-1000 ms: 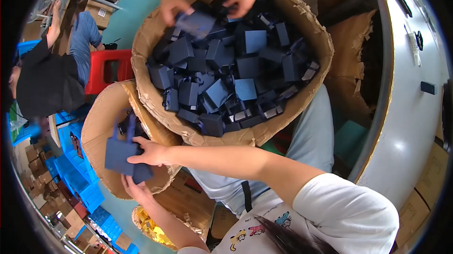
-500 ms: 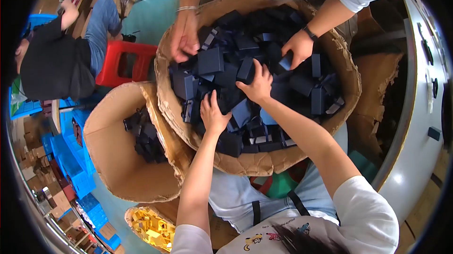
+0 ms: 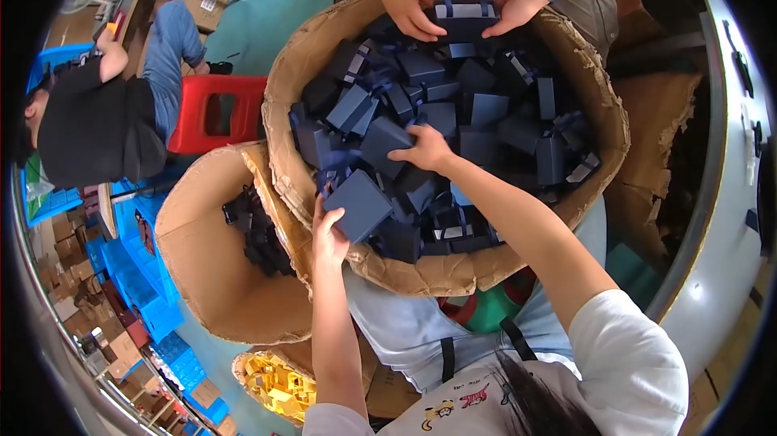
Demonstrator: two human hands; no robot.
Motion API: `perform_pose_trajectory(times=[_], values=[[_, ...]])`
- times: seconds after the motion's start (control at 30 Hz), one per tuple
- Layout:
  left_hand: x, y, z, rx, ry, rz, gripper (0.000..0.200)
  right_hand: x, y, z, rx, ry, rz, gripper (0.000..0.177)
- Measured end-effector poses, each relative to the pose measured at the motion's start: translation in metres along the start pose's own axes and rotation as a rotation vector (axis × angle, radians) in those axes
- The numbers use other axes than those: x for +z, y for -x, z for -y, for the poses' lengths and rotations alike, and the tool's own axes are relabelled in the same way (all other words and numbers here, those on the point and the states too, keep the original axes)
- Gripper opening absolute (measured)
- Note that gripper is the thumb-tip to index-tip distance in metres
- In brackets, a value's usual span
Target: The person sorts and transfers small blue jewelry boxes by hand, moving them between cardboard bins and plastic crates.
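Note:
My left hand (image 3: 330, 235) grips a dark blue box (image 3: 357, 206) by its lower left side, at the left part of the large round carton (image 3: 283, 88). To its upper right, my right hand (image 3: 426, 149) has thumb and fingers on another dark blue box (image 3: 387, 144). Many small navy boxes and bags with ribbon handles fill the carton around both hands. Across the carton, a co-worker's two hands hold a small navy bag (image 3: 465, 23) with ribbon handles.
A second carton (image 3: 202, 250) with dark pieces stands at the left, and yellow pieces (image 3: 279, 383) lie in a container below it. Beyond are a red stool (image 3: 218, 114), blue crates (image 3: 133, 282) and a seated person (image 3: 97, 120). A white table (image 3: 728, 193) runs along the right.
My left hand has moved down and left and now holds a box. My right hand has shifted slightly left and down. The co-worker's hands have moved back and lifted a bag.

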State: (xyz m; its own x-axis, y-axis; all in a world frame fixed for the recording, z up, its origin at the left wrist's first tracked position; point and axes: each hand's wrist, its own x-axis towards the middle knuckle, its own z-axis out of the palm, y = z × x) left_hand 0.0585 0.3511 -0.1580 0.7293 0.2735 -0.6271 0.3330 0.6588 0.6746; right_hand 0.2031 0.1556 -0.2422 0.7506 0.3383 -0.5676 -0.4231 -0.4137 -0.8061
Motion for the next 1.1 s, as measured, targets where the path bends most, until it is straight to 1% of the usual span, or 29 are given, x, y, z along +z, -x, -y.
perform_pose_trajectory(times=[0.07, 0.1, 0.17, 0.2, 0.27, 0.3, 0.33, 0.37, 0.4, 0.43, 0.47, 0.5, 0.53, 0.57, 0.6, 0.63, 0.67, 0.7, 0.73, 0.8, 0.83, 0.87, 0.9, 0.93, 0.97, 1.0, 1.03, 1.07, 1.1], values=[[-0.029, 0.020, 0.010, -0.089, 0.282, 0.043, 0.042, -0.013, 0.030, -0.014, 0.263, -0.896, 0.156, 0.057], [-0.029, 0.036, 0.011, -0.118, 0.397, 0.060, 0.040, -0.032, 0.066, 0.006, 0.386, -1.145, 0.200, 0.053], [-0.018, 0.063, 0.018, -0.131, 0.553, 0.062, 0.039, -0.041, 0.096, -0.010, 0.324, -0.698, 0.100, 0.053], [-0.010, 0.076, 0.023, -0.160, 0.554, 0.039, 0.040, -0.037, 0.109, -0.019, 0.338, -0.646, 0.024, 0.059], [-0.005, 0.090, 0.038, -0.233, 0.536, 0.083, 0.041, -0.024, 0.140, -0.025, 0.438, -0.916, -0.063, 0.060], [-0.003, 0.096, 0.050, -0.232, 0.557, 0.030, 0.043, -0.012, 0.146, -0.037, 0.353, -0.821, -0.099, 0.062], [-0.004, 0.101, 0.063, -0.219, 0.561, 0.023, 0.044, -0.010, 0.169, -0.012, 0.242, -0.630, -0.048, 0.056], [-0.004, 0.105, 0.070, -0.228, 0.519, 0.087, 0.046, 0.002, 0.175, -0.013, 0.077, -0.519, 0.072, 0.050], [-0.005, 0.108, 0.076, -0.237, 0.476, 0.149, 0.047, 0.016, 0.184, -0.015, -0.024, -0.386, 0.069, 0.043], [-0.012, 0.111, 0.078, -0.186, 0.466, 0.121, 0.051, 0.038, 0.183, -0.038, -0.243, -0.042, -0.076, 0.042], [-0.023, 0.114, 0.076, -0.148, 0.418, 0.120, 0.054, 0.033, 0.198, -0.005, -0.258, -0.010, 0.012, 0.037], [-0.035, 0.116, 0.071, -0.111, 0.370, 0.119, 0.058, 0.041, 0.198, 0.000, -0.332, 0.037, 0.016, 0.037], [-0.037, 0.124, 0.059, -0.019, 0.317, 0.227, 0.064, 0.046, 0.201, 0.016, -0.381, 0.017, 0.064, 0.037], [-0.038, 0.134, 0.047, 0.059, 0.303, 0.200, 0.069, 0.059, 0.201, 0.027, -0.446, 0.046, 0.082, 0.039], [-0.062, 0.137, 0.041, 0.107, 0.321, 0.196, 0.070, 0.071, 0.200, 0.043, -0.443, 0.103, 0.207, 0.044], [-0.087, 0.139, 0.026, 0.132, 0.305, 0.214, 0.069, 0.095, 0.203, 0.055, -0.576, 0.060, 0.192, 0.048], [-0.099, 0.146, 0.003, 0.216, 0.238, 0.093, 0.072, 0.113, 0.205, 0.074, -0.622, 0.073, 0.288, 0.056], [-0.078, 0.166, -0.022, 0.455, 0.150, 0.195, 0.072, 0.132, 0.215, 0.097, -0.602, -0.034, 0.365, 0.066], [-0.073, 0.178, -0.044, 0.549, 0.210, 0.145, 0.072, 0.149, 0.214, 0.117, -0.583, -0.127, 0.518, 0.076], [-0.111, 0.182, -0.082, 0.615, 0.288, -0.175, 0.063, 0.163, 0.218, 0.153, -0.483, -0.347, 0.657, 0.082], [-0.141, 0.180, -0.092, 0.500, 0.317, -0.357, 0.061, 0.170, 0.212, 0.157, -0.497, -0.354, 0.616, 0.081], [-0.167, 0.180, -0.094, 0.382, 0.346, -0.543, 0.060, 0.179, 0.199, 0.148, -0.607, -0.193, 0.449, 0.080], [-0.172, 0.179, -0.096, 0.288, 0.277, -0.860, 0.055, 0.169, 0.179, 0.139, -0.748, -0.189, 0.391, 0.077], [-0.195, 0.174, -0.089, 0.236, 0.316, -0.891, 0.053, 0.159, 0.159, 0.121, -0.780, -0.185, 0.252, 0.069], [-0.217, 0.168, -0.083, 0.179, 0.354, -0.920, 0.052, 0.142, 0.129, 0.098, -0.835, 0.003, 0.141, 0.065], [-0.211, 0.168, -0.070, 0.187, 0.158, -0.885, 0.050, 0.115, 0.103, 0.074, -0.872, 0.111, 0.034, 0.062], [-0.206, 0.162, -0.055, 0.212, 0.095, -0.919, 0.050, 0.092, 0.080, 0.049, -0.793, 0.248, -0.050, 0.065], [-0.198, 0.155, -0.039, 0.235, 0.030, -0.950, 0.051, 0.066, 0.061, 0.027, -0.679, 0.366, -0.013, 0.074], [-0.161, 0.153, -0.029, 0.301, -0.056, -0.978, 0.048, 0.050, 0.045, 0.006, -0.531, 0.530, -0.012, 0.086]])
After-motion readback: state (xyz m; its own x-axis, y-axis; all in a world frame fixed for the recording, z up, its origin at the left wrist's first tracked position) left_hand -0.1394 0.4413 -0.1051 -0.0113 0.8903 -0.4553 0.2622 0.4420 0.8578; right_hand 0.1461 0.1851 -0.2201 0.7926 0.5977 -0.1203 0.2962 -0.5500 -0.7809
